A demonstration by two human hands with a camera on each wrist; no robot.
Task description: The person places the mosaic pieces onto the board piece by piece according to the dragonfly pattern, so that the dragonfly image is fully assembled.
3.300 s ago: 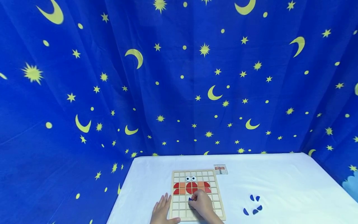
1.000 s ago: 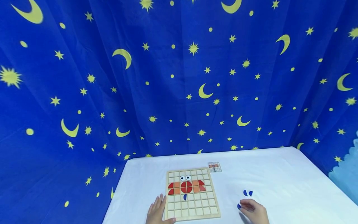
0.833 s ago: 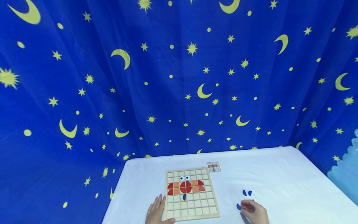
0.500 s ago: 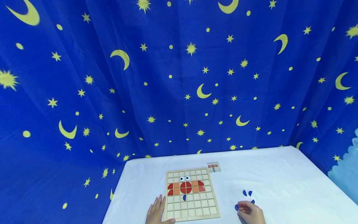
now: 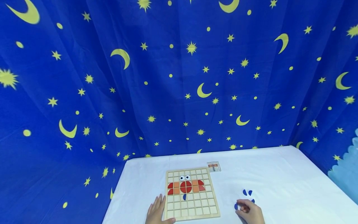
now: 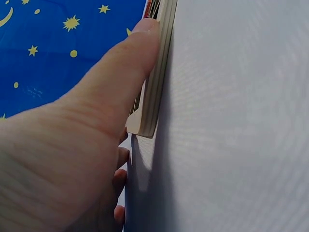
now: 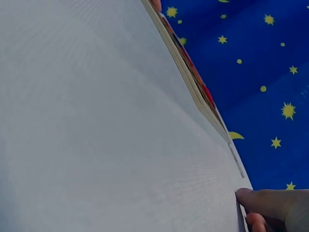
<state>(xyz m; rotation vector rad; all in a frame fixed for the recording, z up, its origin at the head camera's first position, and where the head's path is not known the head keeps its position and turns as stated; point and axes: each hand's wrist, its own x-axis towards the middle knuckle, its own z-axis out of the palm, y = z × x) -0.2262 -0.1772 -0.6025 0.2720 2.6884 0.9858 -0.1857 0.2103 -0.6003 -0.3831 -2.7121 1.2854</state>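
My left hand (image 5: pixel 156 211) lies along the left side of a wooden grid board (image 5: pixel 193 218), fingers straight. In the left wrist view its thumb (image 6: pixel 130 53) presses on the board's frame (image 6: pixel 154 96). On the board, red and orange tiles (image 5: pixel 185 187) form a pattern under two eye discs (image 5: pixel 185 178). One blue half-round tile (image 5: pixel 184 197) sits just below the red circle. To the right of the board, my right hand (image 5: pixel 251 213) pinches another blue half-round tile (image 5: pixel 236 206) between thumb and index finger, low over the table.
Two loose blue half-round tiles (image 5: pixel 247 193) lie beyond the right hand, and another blue tile (image 5: pixel 253 201) is partly hidden by it. A small pattern card (image 5: pixel 214 166) lies at the board's far right corner. A blue curtain (image 5: pixel 156 77) stands behind the white table (image 5: pixel 293 180).
The right hand has left the board, where a blue tile now sits, and moved right to the loose tiles. Over the last second it shifted slightly left with the pinched tile. The left hand stays put.
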